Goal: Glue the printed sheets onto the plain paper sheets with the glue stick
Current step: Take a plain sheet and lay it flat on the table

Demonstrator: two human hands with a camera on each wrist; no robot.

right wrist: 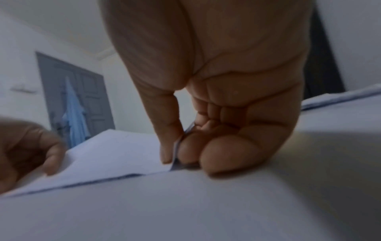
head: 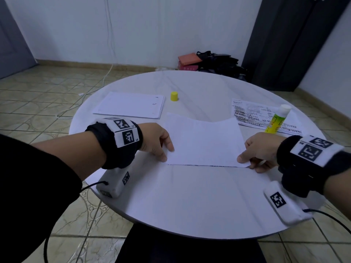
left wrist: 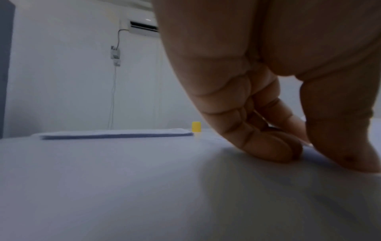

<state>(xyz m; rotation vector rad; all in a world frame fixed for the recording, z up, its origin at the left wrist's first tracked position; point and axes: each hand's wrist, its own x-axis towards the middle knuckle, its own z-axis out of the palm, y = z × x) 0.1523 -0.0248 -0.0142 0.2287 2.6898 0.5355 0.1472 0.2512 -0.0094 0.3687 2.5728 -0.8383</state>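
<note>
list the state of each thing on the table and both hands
glue stick: uncapped, lying on the printed sheets
yellow cap: off, standing alone
printed sheets: stacked flat
plain paper stack: flat, untouched
held sheet: far edge lifted, curved
left hand: pinching sheet's corner
right hand: pinching sheet's corner

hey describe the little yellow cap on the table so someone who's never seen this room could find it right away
On the round white table, look toward the far side, just right of the stack of plain paper sheets. The yellow cap stands there alone, upright, touching nothing. It is the only small solid-yellow thing; the glue stick on the printed sheets to the right is taller, green-yellow and white-tipped.
</note>
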